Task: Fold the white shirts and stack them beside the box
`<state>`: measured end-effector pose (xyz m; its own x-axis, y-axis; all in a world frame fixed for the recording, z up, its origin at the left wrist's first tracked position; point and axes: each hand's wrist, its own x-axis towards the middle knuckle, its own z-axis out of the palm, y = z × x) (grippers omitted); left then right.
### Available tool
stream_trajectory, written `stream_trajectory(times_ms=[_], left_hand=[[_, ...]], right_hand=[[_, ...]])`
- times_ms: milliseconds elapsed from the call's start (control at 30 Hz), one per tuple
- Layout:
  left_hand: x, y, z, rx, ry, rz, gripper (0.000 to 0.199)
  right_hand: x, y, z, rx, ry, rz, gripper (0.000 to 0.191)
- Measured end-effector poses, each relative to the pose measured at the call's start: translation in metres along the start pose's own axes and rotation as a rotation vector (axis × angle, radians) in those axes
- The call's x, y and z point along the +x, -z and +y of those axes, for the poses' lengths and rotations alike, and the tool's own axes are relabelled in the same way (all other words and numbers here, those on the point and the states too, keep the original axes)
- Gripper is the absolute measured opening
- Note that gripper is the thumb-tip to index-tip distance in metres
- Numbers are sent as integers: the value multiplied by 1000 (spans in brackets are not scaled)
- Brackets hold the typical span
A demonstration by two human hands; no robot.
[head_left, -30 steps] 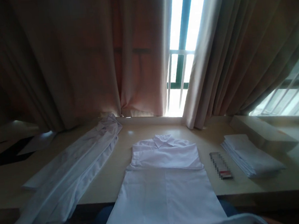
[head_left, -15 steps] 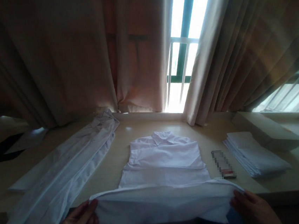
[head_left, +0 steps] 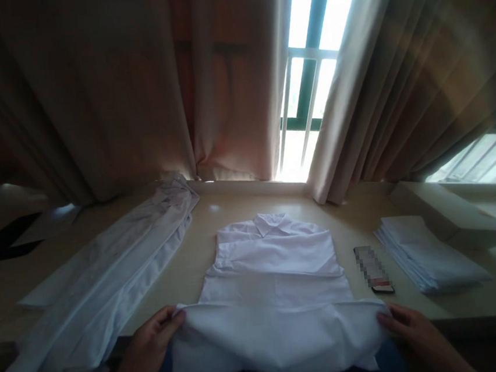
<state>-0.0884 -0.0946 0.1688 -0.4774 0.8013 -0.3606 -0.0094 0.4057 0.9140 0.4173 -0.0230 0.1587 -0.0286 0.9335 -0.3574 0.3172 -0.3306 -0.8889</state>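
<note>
A white collared shirt [head_left: 277, 265] lies on the table with its collar toward the window and its sleeves folded across the body. Its lower part hangs over the front table edge. My left hand [head_left: 159, 332] pinches the cloth at the left side, thumb on top. On the right side my right hand [head_left: 401, 320] pinches the same shirt between thumb and fingers. Between both hands the lifted cloth stretches in a band, sagging in the middle.
Several long white garments [head_left: 125, 274] lie at the left, draping over the front edge. To the right are a phone [head_left: 373, 270], a stack of folded white cloth [head_left: 434, 256] and a pale box [head_left: 452, 207]. Curtains [head_left: 230, 94] hang behind the table [head_left: 187, 285].
My left hand has moved right and up with its corner of the shirt. My right hand has shifted slightly left, and the cloth between them has slackened and sags.
</note>
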Motion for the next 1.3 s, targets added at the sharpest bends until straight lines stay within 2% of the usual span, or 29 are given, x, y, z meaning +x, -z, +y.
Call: stream_trajectory(times_ms=[100,167,267,333,400,500,533,600,767,833,900,1000,1067,1200,1300], left_hand=[[30,-20,5,40,-51,-168,35],[54,-37,15,44,-86,-181,30],[77,-51,45,-50,-72,-209,23],[79,-47,72,-196,-90,-258,22],[72,-34,96,-367,-157,-285,24],[57,-15,112,-562,-242,-295,22],[56,-13,110,-580,-239,-297,21],[59,-17,90,-526,-186,-292,25],[94,-45,-5,-147,68,-262,31],[108,-49,-35,-52,104,-217,29],[116,-47,-49,-7,81,-211,30],[119,-44,-42,39,21,-270,37],[118,-46,-29,126,-43,-316,43],[122,-58,-7,480,-248,-285,54],[133,-65,3,684,-304,-227,58]], right_hand=[[27,-5,-6,-20,41,-136,54],[48,-8,-21,-60,106,-205,51],[72,-7,-58,-99,203,-227,45],[77,1,-83,-92,265,-188,45],[75,15,-101,-44,343,-97,47],[67,33,-99,39,401,73,48],[65,34,-90,51,379,113,47],[67,28,-64,41,294,133,45],[84,-4,16,-153,105,-54,31],[90,-8,33,-274,88,-106,29],[93,-7,36,-383,126,-145,28],[94,-7,18,-531,189,-176,34],[96,-15,1,-640,237,-170,49],[116,-52,-27,-848,328,-179,87],[135,-80,-34,-894,269,-195,112]])
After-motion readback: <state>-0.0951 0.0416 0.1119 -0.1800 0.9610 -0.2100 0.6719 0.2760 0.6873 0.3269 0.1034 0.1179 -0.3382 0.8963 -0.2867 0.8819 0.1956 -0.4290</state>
